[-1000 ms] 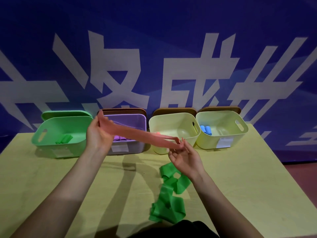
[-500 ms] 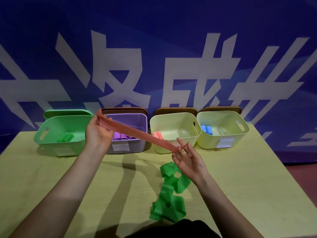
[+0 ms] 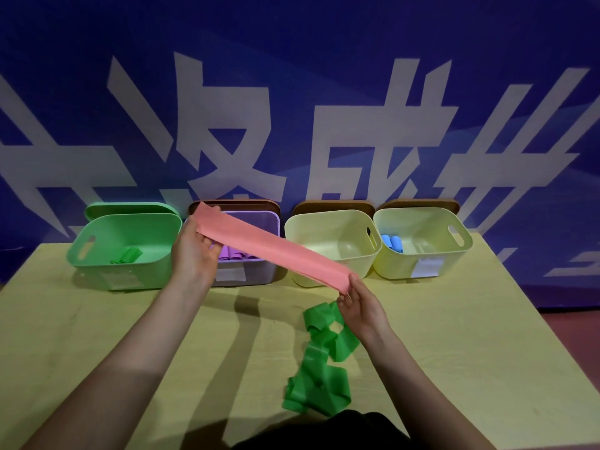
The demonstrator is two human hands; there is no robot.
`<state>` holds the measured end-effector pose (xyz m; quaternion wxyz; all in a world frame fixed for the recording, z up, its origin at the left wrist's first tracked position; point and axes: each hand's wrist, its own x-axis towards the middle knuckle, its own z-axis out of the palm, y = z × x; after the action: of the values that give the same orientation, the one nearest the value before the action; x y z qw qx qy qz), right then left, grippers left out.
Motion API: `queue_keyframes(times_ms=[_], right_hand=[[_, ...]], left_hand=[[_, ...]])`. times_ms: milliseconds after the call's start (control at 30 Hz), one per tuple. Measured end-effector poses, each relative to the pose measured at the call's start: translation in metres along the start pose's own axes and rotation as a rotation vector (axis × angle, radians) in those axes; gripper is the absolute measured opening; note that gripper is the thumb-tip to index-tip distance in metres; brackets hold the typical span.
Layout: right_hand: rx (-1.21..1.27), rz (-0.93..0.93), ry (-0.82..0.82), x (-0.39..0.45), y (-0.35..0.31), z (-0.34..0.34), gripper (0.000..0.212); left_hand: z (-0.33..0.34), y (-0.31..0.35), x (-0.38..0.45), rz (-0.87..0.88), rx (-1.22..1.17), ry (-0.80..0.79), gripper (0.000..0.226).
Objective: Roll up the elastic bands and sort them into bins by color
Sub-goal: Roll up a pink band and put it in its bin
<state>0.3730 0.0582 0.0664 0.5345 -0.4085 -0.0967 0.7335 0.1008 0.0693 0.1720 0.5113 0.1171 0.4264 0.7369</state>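
I see the left hand (image 3: 194, 254) raised in front of the purple bin (image 3: 256, 271), its fingers curled round one end of the pink band (image 3: 272, 251), which runs flat and taut down to the right hand (image 3: 360, 306); that hand pinches the other end between thumb and fingers, just in front of the middle yellow bin (image 3: 334, 267). The band hangs in the air above the yellow-green surface (image 3: 97, 336), crossing over the purple bin and the near rim of the middle yellow bin. A loose green band (image 3: 318, 378) lies crumpled on the surface below and beside my right wrist, trailing toward the near edge. Four bins stand in a row at the far edge: the green bin (image 3: 123, 254) holds rolled green bands (image 3: 128, 255), the purple one holds purple rolls (image 3: 235, 254), and the right yellow bin (image 3: 422, 254) holds blue rolls (image 3: 393, 243). What the middle yellow bin holds I cannot tell, as the band covers part of it. Each of three bins carries a pale label on its front, but the writing is too small to read. Behind them a blue backdrop (image 3: 292, 76) bears large white Chinese characters, cut off by the frame; the middle one reads as 成.
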Motion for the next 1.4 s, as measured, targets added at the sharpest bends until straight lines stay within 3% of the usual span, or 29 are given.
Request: queue_keyframes(times_ms=[133,300,367,433,567,667,733,900,1033,1167,1400], right_hand=[[-0.153,-0.084,0.113,0.006,0.006,-0.005,0.011],[-0.738,-0.085,0.194,0.006,0.015,-0.021,0.004],[-0.934,-0.08,0.178,0.006,0.017,-0.019,0.018],[-1.021,-0.212,0.109,0.003,0.013,-0.005,0.027],[-0.885,-0.55,-0.139,-0.029,-0.007,0.051,0.015],[-0.839,-0.658,-0.337,-0.055,-0.02,0.091,0.024],[-0.857,-0.715,-0.403,-0.063,-0.023,0.106,0.017],[-0.828,-0.765,-0.44,-0.068,-0.026,0.122,0.003],[-0.749,-0.728,-0.448,-0.072,-0.03,0.126,0.012],[-0.757,-0.728,-0.422,-0.072,-0.033,0.121,0.024],[-0.686,-0.716,-0.348,-0.073,-0.03,0.115,0.022]], left_hand=[[0.009,-0.005,-0.014,-0.008,0.028,0.004,0.025],[0.029,-0.016,-0.04,-0.008,0.159,-0.119,0.026],[0.037,-0.022,-0.053,-0.006,0.263,-0.172,0.024],[0.043,-0.027,-0.065,0.004,0.37,-0.213,0.024],[0.047,-0.035,-0.079,0.089,0.564,-0.294,0.025],[0.047,-0.036,-0.083,0.157,0.611,-0.343,0.025],[0.049,-0.033,-0.087,0.207,0.602,-0.387,0.028],[0.048,-0.03,-0.09,0.264,0.601,-0.434,0.03],[0.046,-0.039,-0.092,0.062,0.465,-0.359,0.024],[0.045,-0.047,-0.099,0.01,0.503,-0.364,0.02],[0.044,-0.047,-0.101,-0.127,0.474,-0.346,0.022]])
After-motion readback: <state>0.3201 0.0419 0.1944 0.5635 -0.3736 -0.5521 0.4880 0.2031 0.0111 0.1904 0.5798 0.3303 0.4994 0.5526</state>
